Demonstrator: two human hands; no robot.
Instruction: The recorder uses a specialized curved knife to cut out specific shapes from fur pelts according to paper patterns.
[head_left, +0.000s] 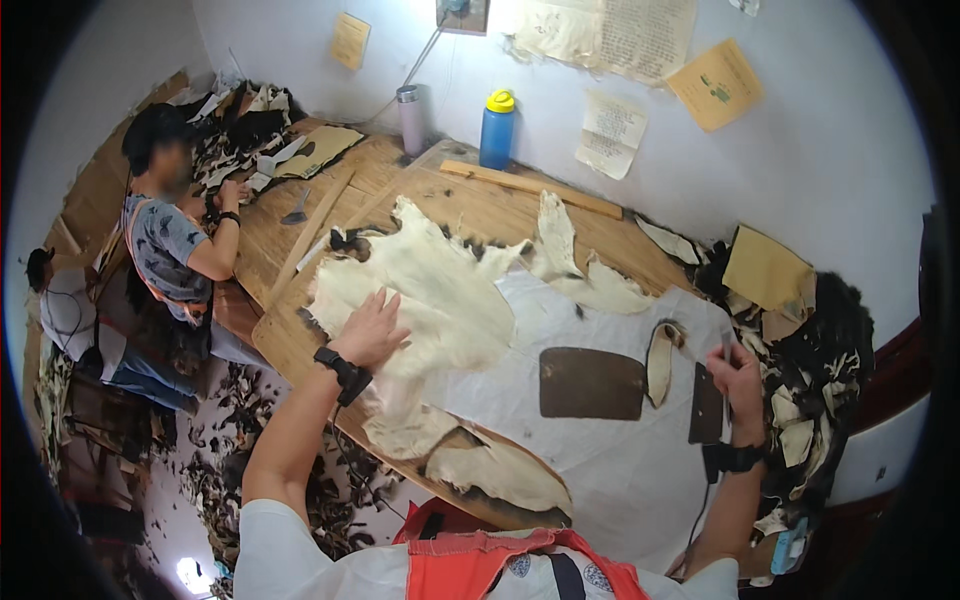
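"Cream hide (430,290) with a few dark, furry edges: where did we have it?"

"We had it spread over the left part of the wooden surface (590,240), its right side meeting a large white sheet (580,470)."

"And how were our hands?"

"We had our left hand (372,330) flat on the hide, palm down and fingers spread, gripping nothing. Our right hand (738,378) was closed around a slim greyish tool (727,345) at the right side of the sheet. We could not tell just what kind of tool it was."

"What did we see near that right hand?"

"We saw a narrow dark rectangle (705,400) just beside it, then a pale curled strip (659,365), and farther left a brown panel (593,384) lying on the sheet. To the right we saw a heap of black and cream scraps (800,400) with a yellowish card (765,270) on top."

"And toward the wall?"

"We saw a wooden slat (530,188) on the surface, with a blue bottle (497,135) under a yellow lid behind it and a lilac flask (410,125) to the left. Over on our left, a co-worker (175,230) in a patterned grey shirt was at the surface's far end, close to another pile of scraps (245,125)."
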